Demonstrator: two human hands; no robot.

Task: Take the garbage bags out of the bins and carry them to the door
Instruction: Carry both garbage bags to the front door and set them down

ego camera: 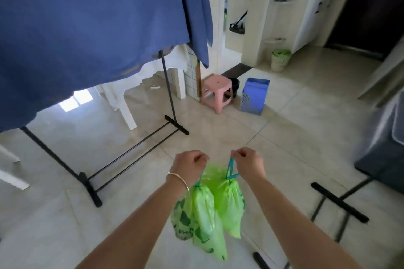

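Note:
My left hand (188, 167) is closed on the blue drawstring of green garbage bags (196, 216) that hang below it above the tiled floor. My right hand (249, 162) grips the blue drawstring loop of another green garbage bag (231, 205), which hangs right beside the others and touches them. A small white bin (280, 60) lined with a green bag stands against the far wall. A dark door (369, 6) is at the far right.
A black clothes rack (135, 148) draped with a blue sheet (87, 24) fills the left. A pink stool (217, 91), a black bucket and a blue basket (254, 96) stand ahead. A second rack's feet (338, 202) and a grey cloth are at the right.

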